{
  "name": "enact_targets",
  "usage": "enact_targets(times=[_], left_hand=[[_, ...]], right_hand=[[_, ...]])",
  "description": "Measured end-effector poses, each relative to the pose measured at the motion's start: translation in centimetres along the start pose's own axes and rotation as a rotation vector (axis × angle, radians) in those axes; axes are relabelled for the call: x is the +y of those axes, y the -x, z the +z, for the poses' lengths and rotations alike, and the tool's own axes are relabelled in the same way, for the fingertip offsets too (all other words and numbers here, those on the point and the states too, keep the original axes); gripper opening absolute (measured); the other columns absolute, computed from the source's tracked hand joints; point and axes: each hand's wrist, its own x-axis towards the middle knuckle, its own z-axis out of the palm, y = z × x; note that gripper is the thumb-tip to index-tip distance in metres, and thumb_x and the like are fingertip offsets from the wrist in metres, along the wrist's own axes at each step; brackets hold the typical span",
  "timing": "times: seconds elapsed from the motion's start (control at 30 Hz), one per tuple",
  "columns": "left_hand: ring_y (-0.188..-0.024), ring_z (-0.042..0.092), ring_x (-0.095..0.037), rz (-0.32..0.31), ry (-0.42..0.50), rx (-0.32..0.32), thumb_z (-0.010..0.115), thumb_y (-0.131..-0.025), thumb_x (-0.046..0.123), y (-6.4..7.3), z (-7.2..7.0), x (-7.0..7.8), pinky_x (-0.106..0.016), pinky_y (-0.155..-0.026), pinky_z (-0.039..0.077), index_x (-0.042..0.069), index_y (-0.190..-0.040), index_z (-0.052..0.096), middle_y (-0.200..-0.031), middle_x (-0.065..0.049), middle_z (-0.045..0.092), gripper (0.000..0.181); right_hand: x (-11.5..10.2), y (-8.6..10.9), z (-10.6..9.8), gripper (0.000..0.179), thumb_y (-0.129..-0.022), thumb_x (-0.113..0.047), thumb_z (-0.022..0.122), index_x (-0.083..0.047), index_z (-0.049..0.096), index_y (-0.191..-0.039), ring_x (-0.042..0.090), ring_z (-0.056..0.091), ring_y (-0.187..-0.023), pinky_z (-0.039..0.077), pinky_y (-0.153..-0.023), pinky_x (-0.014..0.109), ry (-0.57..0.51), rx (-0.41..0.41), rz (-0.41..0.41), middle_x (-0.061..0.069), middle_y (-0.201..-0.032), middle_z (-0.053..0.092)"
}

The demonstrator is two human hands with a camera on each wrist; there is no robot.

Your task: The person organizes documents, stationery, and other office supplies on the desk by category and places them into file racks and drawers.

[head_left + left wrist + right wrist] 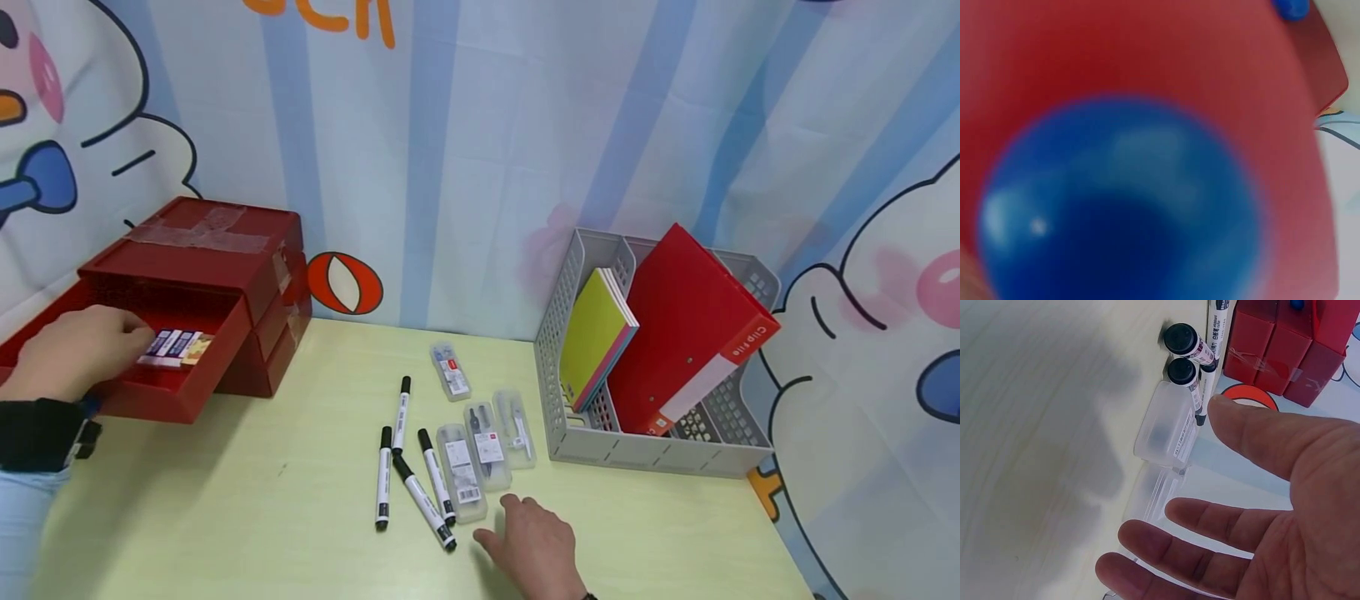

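My left hand (pixel 78 350) reaches into the pulled-out top drawer (pixel 217 367) of a red drawer box (pixel 202 242). Its fingertips are hidden, beside a row of small purple, white and tan packets (pixel 176 347) on the drawer floor. In the left wrist view a blurred blue round knob (pixel 1122 206) on the red drawer front fills much of the picture. My right hand (pixel 534 546) hovers over the table with fingers spread and nothing in them. Close to it lie clear plastic cases (pixel 461 471) and several black-capped white markers (pixel 425 502).
A grey file rack (pixel 652 454) stands at the right, with a red clip file (pixel 682 333) leaning in it beside colourful notebooks (pixel 596 337). A smaller clear case (pixel 450 371) lies farther back. Behind the table hangs a blue-striped cartoon cloth (pixel 480 167).
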Motion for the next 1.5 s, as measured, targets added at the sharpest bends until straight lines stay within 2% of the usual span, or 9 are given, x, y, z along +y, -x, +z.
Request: enact_targets(times=[0.23, 0.27, 0.43, 0.53, 0.63, 0.73, 0.97, 1.23, 1.5], left_hand=[[-0.106, 0.042, -0.056, -0.11, 0.17, 0.353, 0.045, -0.101, 0.024, 4.7, 1.3, 1.0, -0.069, -0.084, 0.045, -0.014, -0.136, 0.041, -0.131, -0.04, 0.04, 0.051], [-0.106, 0.043, -0.055, -0.124, 0.204, 0.394, 0.044, -0.102, 0.023, 5.3, 1.6, 0.8, -0.064, -0.082, 0.051, -0.013, -0.137, 0.04, -0.132, -0.039, 0.039, 0.051], [-0.114, 0.043, -0.053, -0.227, 0.297, 0.511, 0.045, -0.102, 0.022, 7.4, 4.0, -1.2, -0.062, -0.088, 0.049, -0.007, -0.143, 0.032, -0.139, -0.035, 0.038, 0.052], [-0.113, 0.042, -0.052, -0.255, 0.279, 0.463, 0.049, -0.101, 0.021, 7.7, 5.4, -2.6, -0.062, -0.088, 0.049, -0.008, -0.142, 0.03, -0.134, -0.035, 0.039, 0.054], [-0.106, 0.043, -0.052, -0.257, 0.288, 0.323, 0.051, -0.101, 0.02, 7.6, 6.4, -3.5, -0.061, -0.083, 0.052, -0.013, -0.139, 0.027, -0.126, -0.038, 0.038, 0.056], [-0.093, 0.047, -0.049, -0.235, 0.298, 0.242, 0.05, -0.102, 0.021, 7.5, 7.0, -4.0, -0.052, -0.067, 0.056, -0.016, -0.135, 0.028, -0.118, -0.038, 0.039, 0.054], [-0.075, 0.051, -0.042, -0.192, 0.227, 0.25, 0.05, -0.102, 0.026, 7.0, 6.4, -3.2, -0.036, -0.05, 0.051, -0.018, -0.126, 0.032, -0.104, -0.036, 0.045, 0.053], [-0.078, 0.051, -0.046, -0.122, 0.141, 0.197, 0.052, -0.101, 0.031, 4.0, 4.9, -1.1, -0.059, -0.073, 0.054, -0.021, -0.125, 0.032, -0.109, -0.04, 0.044, 0.061], [-0.079, 0.055, -0.051, -0.089, 0.104, 0.195, 0.048, -0.102, 0.035, 0.1, 4.6, -0.5, -0.066, -0.076, 0.051, -0.02, -0.12, 0.035, -0.109, -0.042, 0.048, 0.059]], right_hand=[[0.1, -0.1, 0.0, 0.052, -0.079, -0.048, 0.078, -0.005, 0.068, -0.107, 0.031, 0.064, -0.078, 0.051, -0.065, 0.048, 0.0, -0.006, 0.006, 0.01, -0.087, 0.063], [0.1, -0.1, 0.0, 0.052, -0.08, -0.048, 0.078, -0.005, 0.068, -0.107, 0.03, 0.064, -0.078, 0.051, -0.064, 0.048, 0.002, -0.005, 0.005, 0.01, -0.087, 0.063], [0.3, -0.2, 0.0, 0.051, -0.079, -0.048, 0.077, -0.005, 0.068, -0.106, 0.03, 0.063, -0.075, 0.051, -0.062, 0.047, 0.006, 0.004, -0.005, 0.01, -0.084, 0.063], [0.4, -0.3, -0.1, 0.051, -0.08, -0.048, 0.077, -0.005, 0.068, -0.106, 0.029, 0.063, -0.074, 0.051, -0.061, 0.046, 0.005, -0.007, 0.001, 0.01, -0.084, 0.062], [0.3, -0.3, -0.2, 0.051, -0.08, -0.047, 0.077, -0.005, 0.068, -0.106, 0.028, 0.062, -0.073, 0.051, -0.061, 0.046, 0.002, -0.014, 0.002, 0.01, -0.083, 0.062], [0.3, -0.3, -0.2, 0.051, -0.08, -0.047, 0.077, -0.005, 0.068, -0.106, 0.028, 0.062, -0.072, 0.051, -0.06, 0.045, 0.002, -0.01, -0.003, 0.01, -0.083, 0.062], [0.3, -0.1, -0.3, 0.05, -0.08, -0.048, 0.077, -0.005, 0.068, -0.104, 0.028, 0.062, -0.071, 0.049, -0.057, 0.044, 0.005, 0.035, -0.027, 0.009, -0.081, 0.062], [0.4, -0.1, -0.4, 0.051, -0.08, -0.047, 0.077, -0.004, 0.068, -0.107, 0.029, 0.063, -0.075, 0.051, -0.061, 0.046, -0.003, -0.009, 0.006, 0.01, -0.085, 0.063], [0.7, -0.1, -0.3, 0.052, -0.08, -0.048, 0.077, -0.005, 0.068, -0.108, 0.031, 0.064, -0.079, 0.051, -0.064, 0.047, 0.003, 0.001, 0.02, 0.011, -0.088, 0.064]])
